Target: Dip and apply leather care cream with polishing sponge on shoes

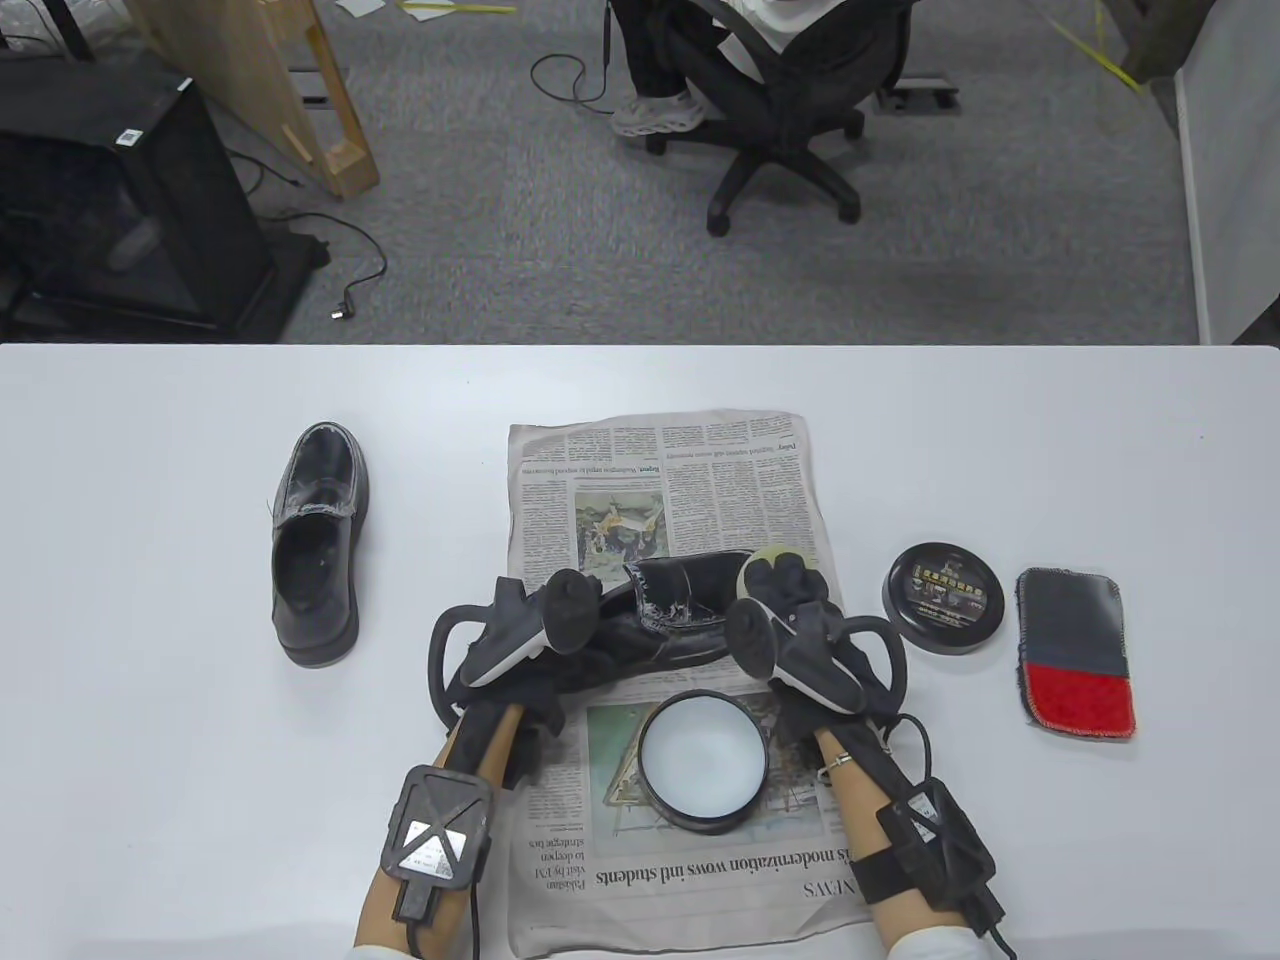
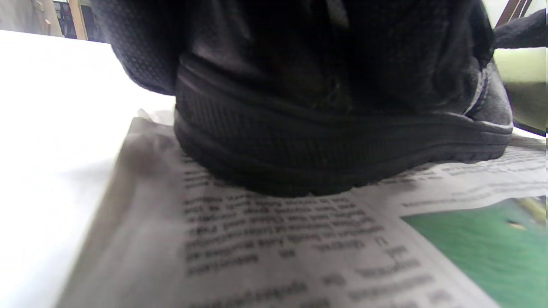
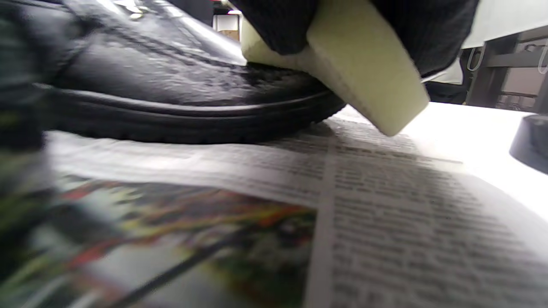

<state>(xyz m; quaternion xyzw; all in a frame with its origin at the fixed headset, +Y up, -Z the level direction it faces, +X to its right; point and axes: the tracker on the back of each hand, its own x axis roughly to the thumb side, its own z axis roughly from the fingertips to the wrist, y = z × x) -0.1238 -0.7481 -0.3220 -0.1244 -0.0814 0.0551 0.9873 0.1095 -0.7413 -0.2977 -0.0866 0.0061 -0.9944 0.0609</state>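
Observation:
A black leather shoe (image 1: 680,600) lies across the newspaper (image 1: 690,470), toe to the right. My left hand (image 1: 520,625) grips its heel end (image 2: 325,141). My right hand (image 1: 790,590) holds a pale yellow polishing sponge (image 1: 772,553) and presses it on the toe; in the right wrist view the sponge (image 3: 364,81) sits against the shiny toe (image 3: 171,72). The open tin of white cream (image 1: 700,755) stands on the newspaper just in front of the shoe. A second black shoe (image 1: 318,540) rests on the table to the left.
The tin's black lid (image 1: 943,597) lies right of the newspaper, and a grey-and-red cloth (image 1: 1075,650) lies beyond it. Behind the white table (image 1: 150,420) are an office chair with a seated person, a black cabinet and cables.

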